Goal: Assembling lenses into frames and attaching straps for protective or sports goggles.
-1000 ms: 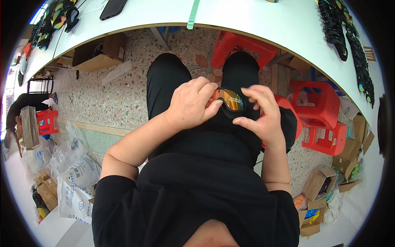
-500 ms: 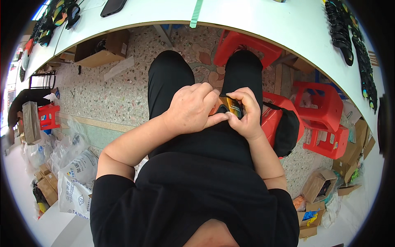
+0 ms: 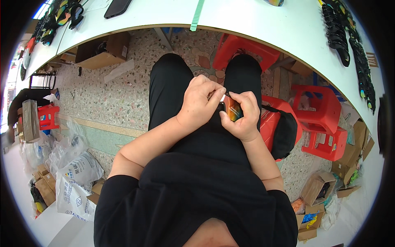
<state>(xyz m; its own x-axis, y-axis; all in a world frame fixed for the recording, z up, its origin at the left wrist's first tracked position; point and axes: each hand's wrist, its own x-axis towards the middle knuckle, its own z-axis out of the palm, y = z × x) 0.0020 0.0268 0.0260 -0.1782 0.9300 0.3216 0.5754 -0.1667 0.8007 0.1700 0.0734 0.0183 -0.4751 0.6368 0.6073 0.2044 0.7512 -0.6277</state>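
Observation:
Above my lap, between both hands, is a pair of sunglasses (image 3: 233, 110) with a shiny orange-gold and green mirrored lens and black edges. My right hand (image 3: 248, 119) is closed round its right end, thumb below and fingers along the top. My left hand (image 3: 197, 103) pinches at the other end, thumb and fingertips together. A small bright white patch shows beside those fingertips; I cannot tell whether it is glare or a separate piece. The left part of the sunglasses is hidden behind my left hand.
A white table (image 3: 156, 16) curves ahead, bearing a black phone (image 3: 118, 7), green tape (image 3: 197, 14) and rows of dark sunglasses (image 3: 335, 31) at both sides. Red stools (image 3: 314, 107) and a black bag (image 3: 285, 133) are at right. Cardboard boxes (image 3: 103, 53) and plastic sacks (image 3: 76, 193) lie around.
My left hand has turned, its thumb moving up from the lens's lower edge into a pinch near the upper left. More of the mirrored lens shows now. My right hand keeps its grip.

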